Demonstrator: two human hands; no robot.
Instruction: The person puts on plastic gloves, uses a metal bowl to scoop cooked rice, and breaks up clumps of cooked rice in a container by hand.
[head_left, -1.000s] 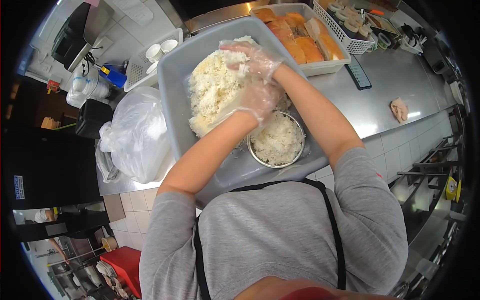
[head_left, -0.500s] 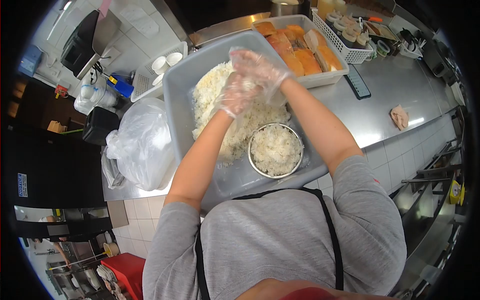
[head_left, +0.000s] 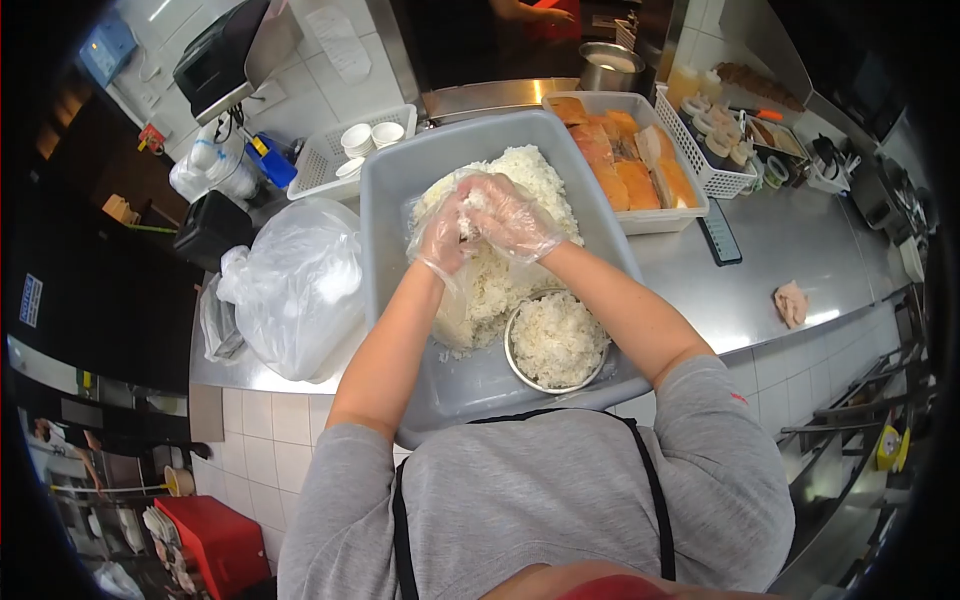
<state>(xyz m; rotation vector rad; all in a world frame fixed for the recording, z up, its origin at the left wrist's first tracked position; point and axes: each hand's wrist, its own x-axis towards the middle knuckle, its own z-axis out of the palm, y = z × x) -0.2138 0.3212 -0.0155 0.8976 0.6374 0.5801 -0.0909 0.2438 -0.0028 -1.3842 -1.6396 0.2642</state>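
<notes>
Both my hands wear clear plastic gloves and meet over the heap of white rice (head_left: 535, 180) in a grey plastic tub (head_left: 385, 190). My left hand (head_left: 443, 240) curls around one side of a small clump of rice (head_left: 472, 212). Cupped over its other side is my right hand (head_left: 512, 220), fingertips close to the left ones. The clump shows only in part between the fingers. Near my right forearm, inside the tub, stands a round metal bowl (head_left: 513, 362) piled with rice.
Behind the tub on the right sits a container (head_left: 660, 222) of orange-brown slabs. A white basket (head_left: 722, 183) of bottles, a phone (head_left: 720, 235) and a crumpled cloth (head_left: 791, 304) lie further right. To the left are a plastic bag (head_left: 300, 290) and a basket (head_left: 318, 165) with white cups.
My hands have come down and closer together, with rice now visible between them. The right hand has turned from lying across the left to cupping beside it. The camera view has shifted somewhat.
</notes>
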